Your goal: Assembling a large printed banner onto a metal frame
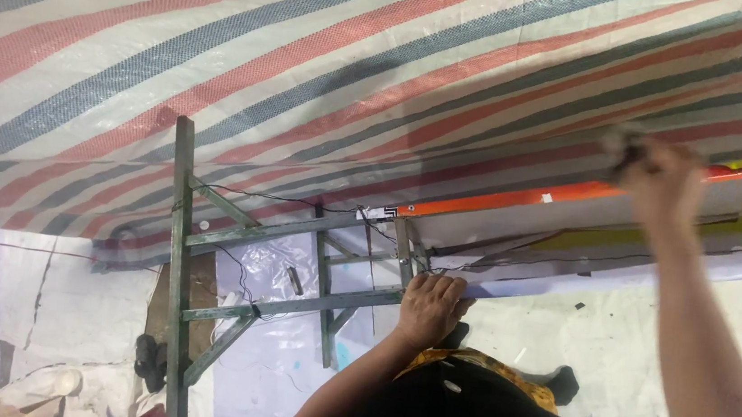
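Beneath a striped tarpaulin (313,58), a green metal frame (178,253) stands at left. The person's left hand (428,306) clamps its crossbar (307,304). At right, the blurred right hand (660,177) reaches toward an orange strip (517,198); its grip cannot be told.

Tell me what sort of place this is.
Probably a makeshift outdoor stall or work shelter: a striped red, blue and white tarp stretches overhead, lashed to a rough green metal frame with thin wires, and pale plastic sheeting hangs as walls.
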